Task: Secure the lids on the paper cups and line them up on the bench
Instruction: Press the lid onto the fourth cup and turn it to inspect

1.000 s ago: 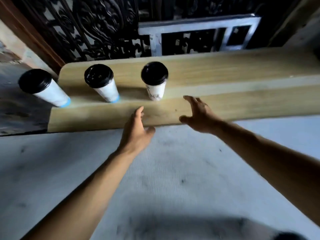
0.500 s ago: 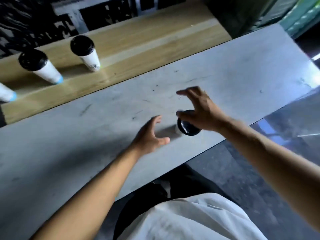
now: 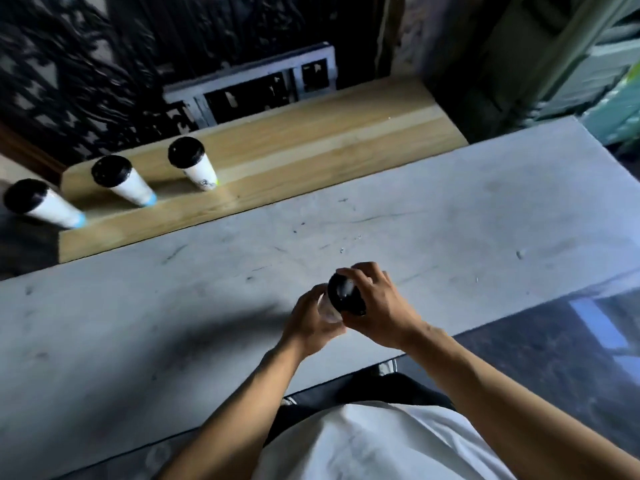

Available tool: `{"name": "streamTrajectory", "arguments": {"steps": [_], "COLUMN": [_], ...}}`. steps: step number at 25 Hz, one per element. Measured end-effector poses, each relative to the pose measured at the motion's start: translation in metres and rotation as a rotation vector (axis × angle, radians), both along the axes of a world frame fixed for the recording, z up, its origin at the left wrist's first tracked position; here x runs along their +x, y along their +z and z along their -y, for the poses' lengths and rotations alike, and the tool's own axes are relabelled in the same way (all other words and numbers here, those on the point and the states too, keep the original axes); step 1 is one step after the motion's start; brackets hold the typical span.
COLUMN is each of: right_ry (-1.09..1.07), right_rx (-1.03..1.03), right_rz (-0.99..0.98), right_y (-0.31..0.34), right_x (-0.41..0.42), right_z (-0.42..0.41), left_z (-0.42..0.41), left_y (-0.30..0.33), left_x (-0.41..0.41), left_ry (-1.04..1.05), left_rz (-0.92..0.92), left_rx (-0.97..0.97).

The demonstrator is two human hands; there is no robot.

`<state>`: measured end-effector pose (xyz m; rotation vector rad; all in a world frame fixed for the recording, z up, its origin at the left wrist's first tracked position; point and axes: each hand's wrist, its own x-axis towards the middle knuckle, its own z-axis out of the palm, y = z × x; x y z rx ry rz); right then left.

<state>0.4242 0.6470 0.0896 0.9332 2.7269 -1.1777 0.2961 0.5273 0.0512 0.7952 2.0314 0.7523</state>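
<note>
Three white paper cups with black lids stand in a row on the wooden bench (image 3: 311,157): one at the far left (image 3: 41,204), one in the middle (image 3: 121,180), one on the right (image 3: 194,164). Over the near edge of the grey table (image 3: 450,230), my left hand (image 3: 311,320) is wrapped around the body of a fourth paper cup (image 3: 327,310). My right hand (image 3: 377,306) grips its black lid (image 3: 343,296) from the right and above. The cup body is mostly hidden by my fingers.
A dark ornate metal screen (image 3: 104,64) and a pale frame (image 3: 252,84) stand behind the bench. The bench's right half is bare wood. Dark floor (image 3: 554,358) lies to the right of the table.
My view swung from the bench down to the near table edge. My right hand came down on the black lid, then both hands closed on the cup and lid.
</note>
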Motion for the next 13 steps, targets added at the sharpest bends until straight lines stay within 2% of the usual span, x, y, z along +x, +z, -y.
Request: {"name": "streamTrajectory", "arguments": {"steps": [2,4,6,8,11,13], "right_ry": [-0.044,-0.089,-0.076,-0.076,-0.233,-0.284], "right_rx": [-0.177,-0.419,-0.641,-0.767,-0.994,-1.017], "right_rz": [-0.069,-0.168,-0.214,-0.250,-0.287,-0.293], "right_y": [0.010,0.024,0.037,0.044,0.047,0.049], "right_x": [0.002,0.000,-0.005,-0.014,-0.031,-0.039], "right_z": [-0.026,-0.051,-0.063,-0.063,-0.050,-0.040], "left_z": [0.000,0.001,0.001,0.001,0.000,0.001], "left_y": [0.027,0.053,0.084,0.110,0.129,0.135], "left_x": [0.003,0.007,0.011,0.014,0.017,0.017], "left_ry": [0.029,0.050,0.044,0.005,-0.063,-0.084], "left_rz": [-0.001,-0.109,-0.269,-0.410,-0.546,-0.643], "left_rx": [0.028,0.047,-0.032,-0.123,-0.177,-0.200]}}
